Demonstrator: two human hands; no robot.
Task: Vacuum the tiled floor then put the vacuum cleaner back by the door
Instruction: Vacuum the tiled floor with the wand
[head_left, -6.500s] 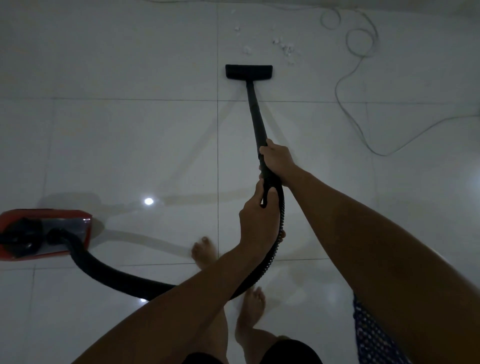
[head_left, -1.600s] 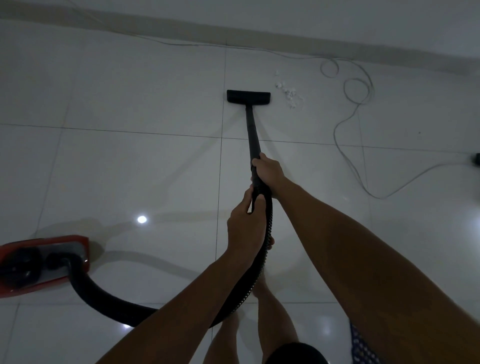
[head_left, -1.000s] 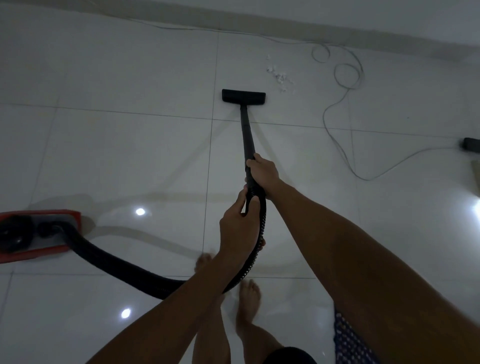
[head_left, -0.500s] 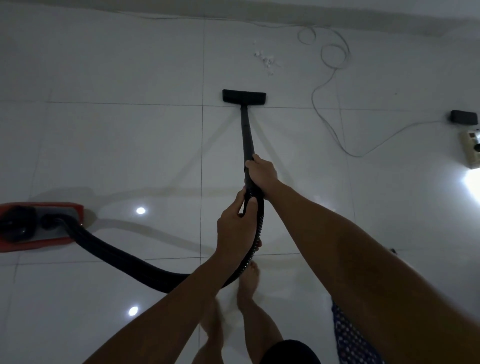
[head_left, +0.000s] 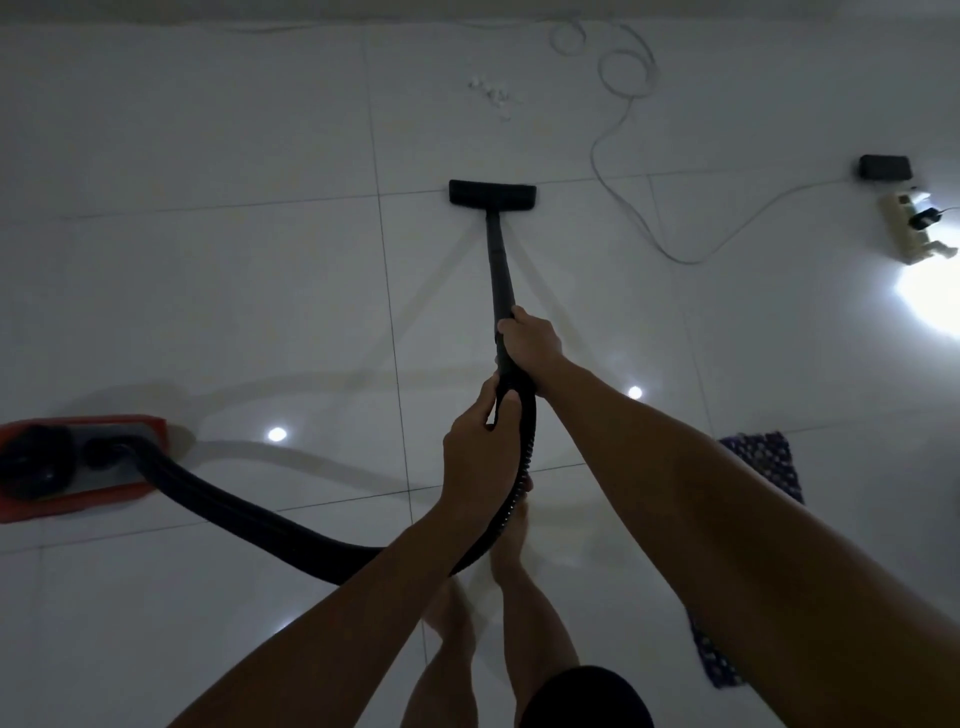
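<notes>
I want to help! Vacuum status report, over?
Left hand and right hand gripping wand. Nozzle flat on tile, white crumbs beyond it. Loose cord lies right of nozzle.

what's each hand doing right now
Left hand: closed round the hose handle.
Right hand: closed round the wand, higher up.

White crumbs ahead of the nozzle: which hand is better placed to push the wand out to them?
Right. The right hand grips the wand further forward, nearer the nozzle and crumbs; the left hand holds back by the hose.
</notes>
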